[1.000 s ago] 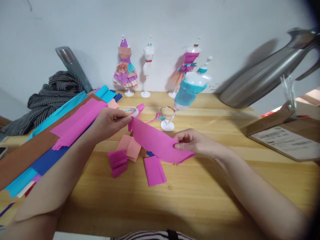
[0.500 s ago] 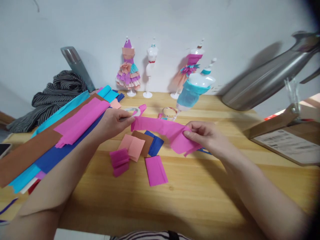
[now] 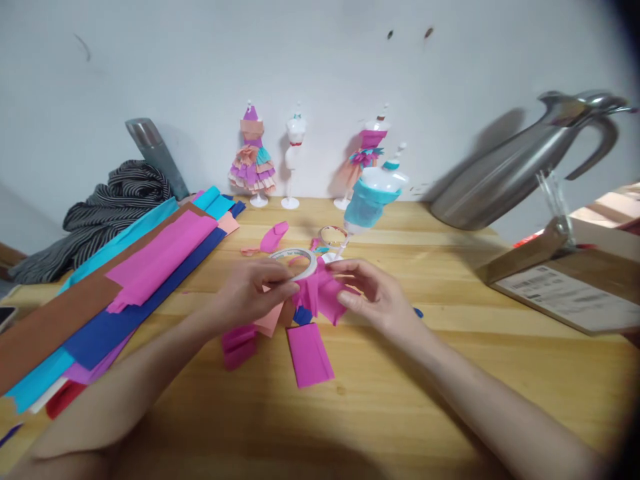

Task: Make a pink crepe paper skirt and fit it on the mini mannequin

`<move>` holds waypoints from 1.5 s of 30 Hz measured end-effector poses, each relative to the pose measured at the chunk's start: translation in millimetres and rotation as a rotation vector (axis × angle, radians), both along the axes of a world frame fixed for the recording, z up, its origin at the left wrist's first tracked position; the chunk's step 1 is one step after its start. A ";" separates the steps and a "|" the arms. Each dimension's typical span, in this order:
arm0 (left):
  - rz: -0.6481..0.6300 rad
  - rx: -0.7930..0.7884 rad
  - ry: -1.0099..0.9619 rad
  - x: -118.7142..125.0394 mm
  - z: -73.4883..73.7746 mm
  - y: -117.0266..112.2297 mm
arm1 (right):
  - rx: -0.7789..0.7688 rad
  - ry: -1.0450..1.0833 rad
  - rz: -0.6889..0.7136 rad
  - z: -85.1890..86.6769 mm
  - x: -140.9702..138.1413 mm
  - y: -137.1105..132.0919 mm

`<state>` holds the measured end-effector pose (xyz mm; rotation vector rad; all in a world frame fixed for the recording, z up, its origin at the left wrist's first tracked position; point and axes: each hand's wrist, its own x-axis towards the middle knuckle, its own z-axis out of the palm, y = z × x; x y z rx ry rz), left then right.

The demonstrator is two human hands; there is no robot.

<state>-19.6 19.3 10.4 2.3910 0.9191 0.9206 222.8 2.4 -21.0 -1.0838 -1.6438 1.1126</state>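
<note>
At near centre, pinching white ring-shaped tape roll [image 3: 313, 267] in left hand [image 3: 257, 290]; cupping crumpled magenta paper [image 3: 331, 299] with right hand [image 3: 379, 297], cannot tell whether gripped; could tear if tugged.

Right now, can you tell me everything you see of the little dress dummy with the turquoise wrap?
The dress dummy is white and shiny, like plastic, with a small knob on top. A turquoise band circles its neck, and a turquoise wrap, perhaps crepe paper, covers its chest. Below, a thin white pole meets a white base on the table, partly hidden behind the right hand. It leans right in the picture. I can't tell whether the hand touches it.
</note>
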 end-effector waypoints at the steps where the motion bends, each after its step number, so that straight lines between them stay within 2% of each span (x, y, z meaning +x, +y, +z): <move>1: -0.004 0.049 -0.003 3.2 -1.4 -3.4 | 0.017 0.058 -0.012 -4.1 -3.3 -0.5; 4: -0.032 0.217 -0.011 9.6 -4.6 -8.4 | 0.045 0.204 0.057 -14.5 -10.6 -0.6; 6: -0.068 0.353 0.020 10.7 -4.7 -8.4 | 0.003 0.239 0.146 -18.0 -12.6 -0.8; 10: -0.066 0.577 0.117 7.9 -1.1 -6.6 | -0.109 0.131 0.244 -14.3 -9.5 -3.0; 13: -0.088 0.641 0.157 5.9 1.9 -6.9 | 0.022 -0.007 0.232 -5.9 -6.0 -3.5; 15: -0.136 0.660 0.169 5.9 3.1 -7.9 | 0.123 0.009 0.201 -1.5 -5.3 -2.9; 19: -0.202 0.668 0.157 8.0 3.5 -10.1 | 0.056 0.134 0.245 0.0 -5.6 -3.0; 23: -0.168 0.627 0.135 7.9 3.7 -10.0 | 0.086 0.072 0.283 -0.9 -3.2 -6.1; 28: -0.152 0.354 0.086 6.5 4.3 -8.9 | 0.208 -0.018 0.237 4.0 -4.5 -8.9; 32: -0.115 0.185 0.040 8.8 2.0 -11.1 | 0.104 0.058 0.242 6.7 -7.6 -14.2; 35: -0.071 0.117 0.034 11.3 -1.8 -12.7 | 0.086 -0.021 0.201 4.5 -11.4 -18.9; 39: -0.040 0.142 0.076 12.9 -6.8 -13.2 | 0.109 -0.212 0.106 1.5 -17.6 -22.7; 45: -0.041 0.285 0.114 14.8 -7.1 -15.4 | -0.025 -0.203 0.103 15.5 -15.2 -28.0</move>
